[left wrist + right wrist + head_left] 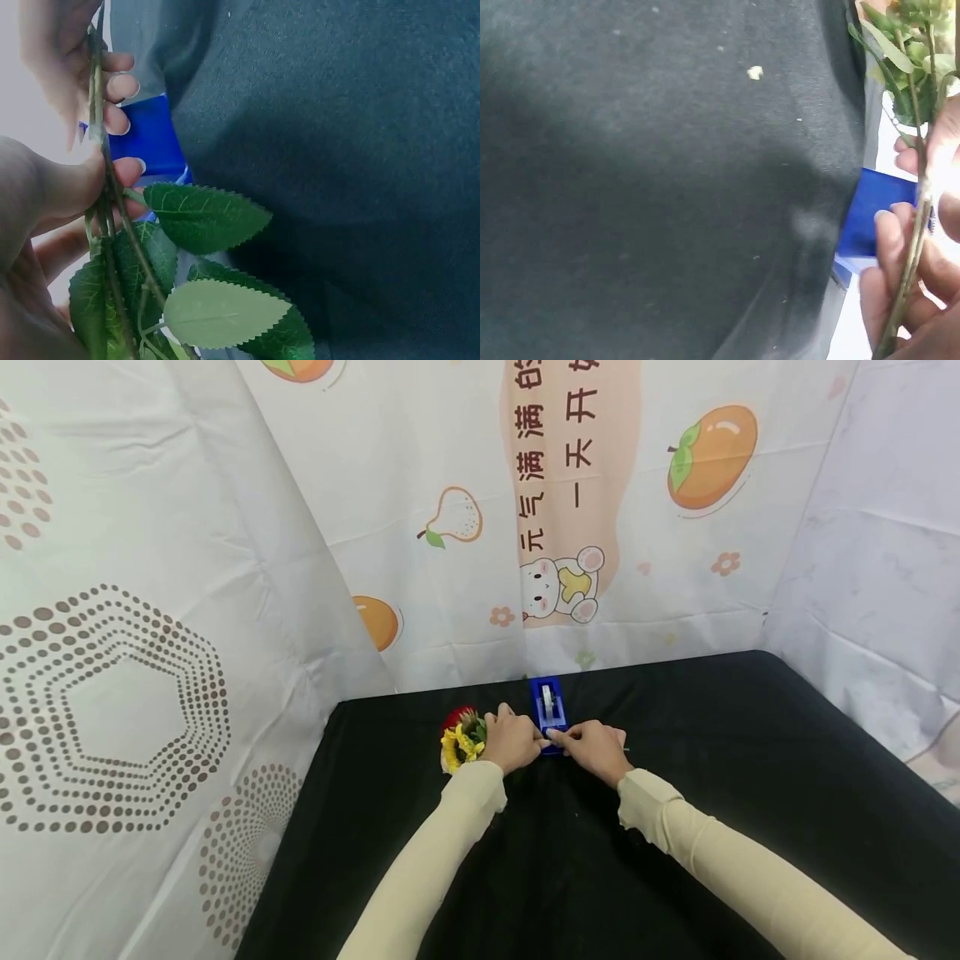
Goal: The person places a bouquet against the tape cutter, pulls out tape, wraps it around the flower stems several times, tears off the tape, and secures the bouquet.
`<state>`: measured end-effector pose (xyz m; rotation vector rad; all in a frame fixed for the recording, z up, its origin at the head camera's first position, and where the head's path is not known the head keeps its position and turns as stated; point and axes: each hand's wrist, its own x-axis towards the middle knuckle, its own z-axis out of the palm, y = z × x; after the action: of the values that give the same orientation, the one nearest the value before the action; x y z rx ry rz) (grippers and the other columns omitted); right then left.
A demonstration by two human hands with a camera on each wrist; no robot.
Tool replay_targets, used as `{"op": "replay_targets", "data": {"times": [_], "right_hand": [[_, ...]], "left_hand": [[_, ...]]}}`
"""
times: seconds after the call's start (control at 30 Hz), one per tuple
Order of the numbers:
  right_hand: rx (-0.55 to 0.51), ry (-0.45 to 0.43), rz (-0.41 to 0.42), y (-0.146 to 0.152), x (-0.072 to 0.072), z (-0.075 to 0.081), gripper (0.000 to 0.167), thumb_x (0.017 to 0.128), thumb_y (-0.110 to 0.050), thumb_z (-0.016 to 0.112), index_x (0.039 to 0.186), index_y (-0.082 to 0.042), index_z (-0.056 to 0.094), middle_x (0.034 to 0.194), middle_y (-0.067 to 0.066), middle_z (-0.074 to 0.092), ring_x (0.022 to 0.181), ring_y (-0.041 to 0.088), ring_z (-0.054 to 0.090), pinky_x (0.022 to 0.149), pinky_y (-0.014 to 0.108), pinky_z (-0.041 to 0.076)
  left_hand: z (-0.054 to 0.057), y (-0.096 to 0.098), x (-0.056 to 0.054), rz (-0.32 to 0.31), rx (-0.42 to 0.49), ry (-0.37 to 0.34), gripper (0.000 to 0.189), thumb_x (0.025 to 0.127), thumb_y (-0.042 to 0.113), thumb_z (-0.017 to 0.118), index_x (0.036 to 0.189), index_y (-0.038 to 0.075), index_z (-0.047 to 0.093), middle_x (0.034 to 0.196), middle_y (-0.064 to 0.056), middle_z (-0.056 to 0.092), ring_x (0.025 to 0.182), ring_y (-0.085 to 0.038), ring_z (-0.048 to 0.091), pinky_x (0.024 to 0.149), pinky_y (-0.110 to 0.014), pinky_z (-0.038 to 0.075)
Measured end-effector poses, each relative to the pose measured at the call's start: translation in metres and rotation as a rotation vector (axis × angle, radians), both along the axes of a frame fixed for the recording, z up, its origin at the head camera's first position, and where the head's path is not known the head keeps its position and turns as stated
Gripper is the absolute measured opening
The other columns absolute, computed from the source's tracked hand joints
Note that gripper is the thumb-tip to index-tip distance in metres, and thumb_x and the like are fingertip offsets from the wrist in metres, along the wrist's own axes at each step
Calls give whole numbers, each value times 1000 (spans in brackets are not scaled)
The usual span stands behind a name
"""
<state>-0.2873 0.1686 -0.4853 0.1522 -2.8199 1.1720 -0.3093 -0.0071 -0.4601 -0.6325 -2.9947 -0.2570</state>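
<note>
A small bunch of flowers (461, 742), with red and yellow blooms, lies sideways at the left of my hands. My left hand (513, 743) grips its thin stems (95, 75) close to the green leaves (210, 217). Nearer the cut ends, my right hand (597, 752) pinches the same stems (904, 292) between thumb and fingers. A whitish, shiny patch (925, 187) shows around the stems between the two hands. Right behind the fingertips stands a blue tape dispenser (550, 702) with a roll of clear tape in it.
Black cloth (720, 735) covers the table. A printed white curtain (450, 577) hangs along the table's back edge, and another white curtain (247, 610) hangs at the left. A pale scrap (755, 73) lies on the cloth.
</note>
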Motion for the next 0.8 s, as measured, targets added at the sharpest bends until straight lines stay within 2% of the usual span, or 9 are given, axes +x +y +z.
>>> {"op": "replay_targets", "data": {"times": [0.13,0.27,0.43,0.53,0.8], "right_hand": [[31,-110,0,-3,-3,7,54,101,-53,59,77,-8,78,75,5,73,72,21,61,97,61,23],[41,-190,-6,-6,-5,13,51,100,-50,62,78,-7,78,77,4,73,79,23,64,93,60,26],[36,-215,-23,-6,-6,17,48,99,-46,66,74,-7,77,77,4,74,80,23,66,94,61,26],[53,-226,-27,-6,-9,19,47,99,-46,66,74,-8,78,78,4,74,82,24,66,95,60,26],[63,-254,-47,-7,-13,22,44,97,-45,70,76,-8,80,76,2,75,85,27,66,96,63,25]], "left_hand": [[-4,-1,0,-7,-23,51,23,100,40,67,93,26,84,90,10,73,91,-19,39,79,-40,23],[-8,0,1,-38,-71,112,23,100,34,68,82,26,81,74,12,66,89,-19,37,79,-39,22],[-9,3,3,-71,-118,175,32,97,27,70,65,26,69,61,10,54,89,-18,37,78,-39,21],[-11,5,3,-72,-139,216,35,95,26,70,61,24,63,60,8,52,87,-18,37,77,-39,20],[-12,8,3,-74,-184,278,31,92,25,73,63,24,64,68,7,58,86,-19,36,77,-38,21]]}}
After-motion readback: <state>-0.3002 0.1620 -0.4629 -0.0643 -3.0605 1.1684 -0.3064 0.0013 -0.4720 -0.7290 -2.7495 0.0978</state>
